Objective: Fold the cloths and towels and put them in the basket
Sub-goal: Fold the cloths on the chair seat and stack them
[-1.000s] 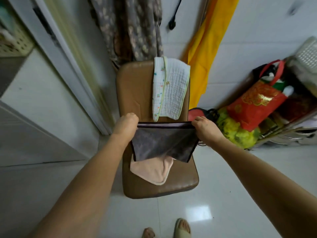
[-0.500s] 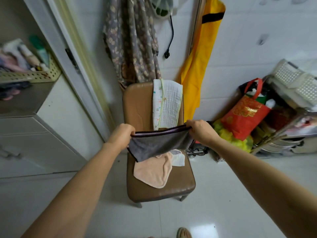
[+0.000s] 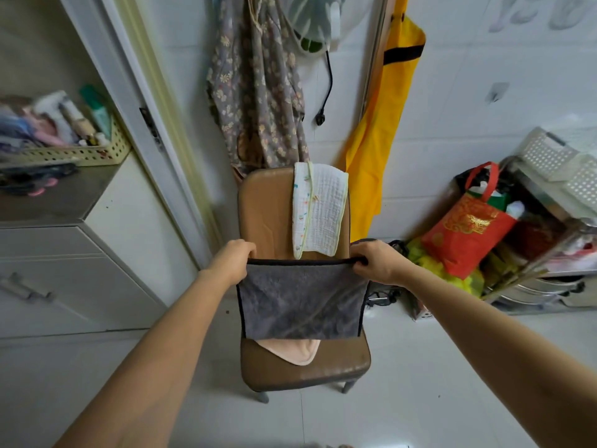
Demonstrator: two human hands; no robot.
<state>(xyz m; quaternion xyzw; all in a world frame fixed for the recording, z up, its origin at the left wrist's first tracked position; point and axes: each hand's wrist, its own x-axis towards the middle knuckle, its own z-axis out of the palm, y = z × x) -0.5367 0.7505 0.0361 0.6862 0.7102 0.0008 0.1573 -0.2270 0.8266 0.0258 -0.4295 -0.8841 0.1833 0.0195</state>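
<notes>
Grey towel [image 3: 302, 302] hangs flat and stretched between my two hands, in front of the brown chair [image 3: 268, 205], covering most of the seat. Dark piping runs along its top and side edges. My left hand [image 3: 231, 258] pinches the top left corner, fingers curled over the edge; my right hand [image 3: 376, 260] pinches the top right corner the same way, fingers curled round the hem. Both arms reach forward, well apart.

White cabinet [image 3: 80, 270] on my left, with a cream perforated basket [image 3: 97, 153] on its top full of bottles and blurred items. Floral garment [image 3: 258, 101] hangs on the wall behind the chair, yellow fabric [image 3: 384, 124] hangs just right of it. A black cord with a plug [image 3: 326, 92] dangles between them. Red tote bag [image 3: 465, 234] sits on the floor to the right, against a metal rack [image 3: 549, 221] holding white perforated baskets [image 3: 562, 160].

White quilted cloth [image 3: 321, 208] is draped over the chair back, green-edged, with small coloured prints on its left fold. Peach cloth [image 3: 290, 350] lies on the seat, its rounded end sticking out below the grey towel's bottom edge; the rest is hidden behind the towel.
</notes>
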